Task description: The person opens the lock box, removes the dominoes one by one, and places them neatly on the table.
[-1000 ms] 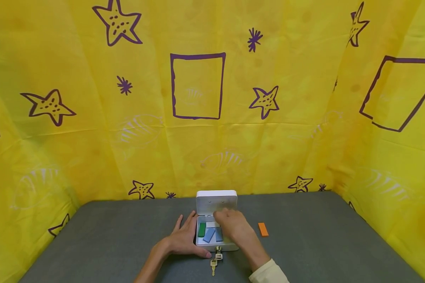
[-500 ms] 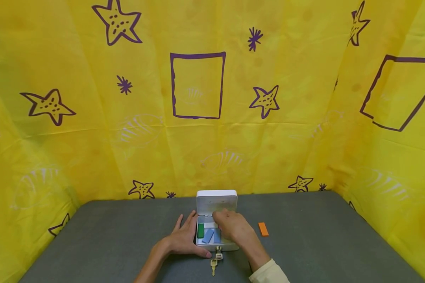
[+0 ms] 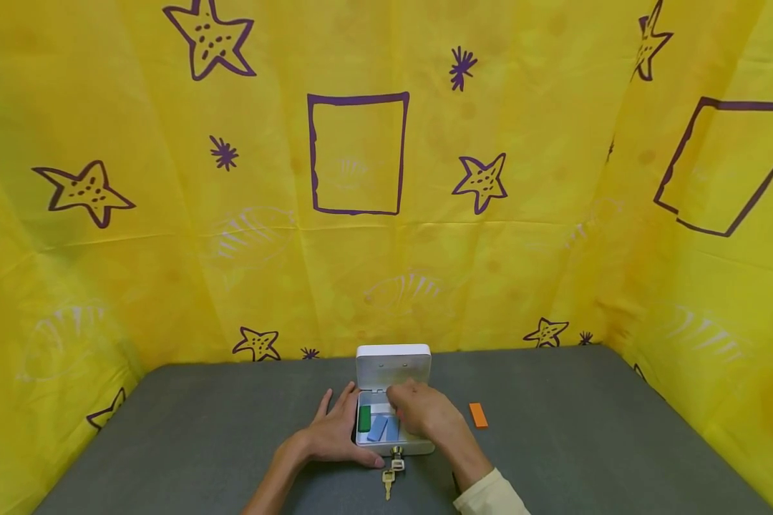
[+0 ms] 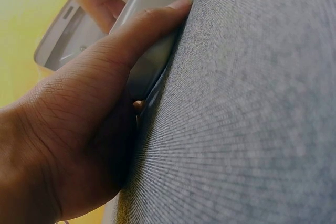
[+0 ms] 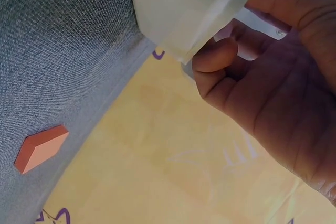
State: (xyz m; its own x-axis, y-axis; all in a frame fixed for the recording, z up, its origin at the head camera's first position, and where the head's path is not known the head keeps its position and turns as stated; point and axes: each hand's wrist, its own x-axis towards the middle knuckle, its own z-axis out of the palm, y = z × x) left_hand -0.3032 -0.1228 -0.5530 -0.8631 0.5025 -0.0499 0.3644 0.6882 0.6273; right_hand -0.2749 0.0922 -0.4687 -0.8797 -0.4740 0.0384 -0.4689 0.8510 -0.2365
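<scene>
Over on the left, the left hand (image 3: 335, 436) has its fingers spread and thumb along the front of the open white box (image 3: 415, 448), bracing, not gripping. Inside: a green block (image 3: 364, 418), then two blue blocks (image 3: 377, 428). The right hand (image 3: 426, 413) has curled fingers down in there, can't tell if they've got anything. Looks like block-arranging, so next move probably needs a steady box. An orange block (image 3: 478, 415) sits out right on the bench (image 3: 554, 429).

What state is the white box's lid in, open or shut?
Open. The lid stands raised at the back of the white box, and the green block and a blue block show inside.
</scene>
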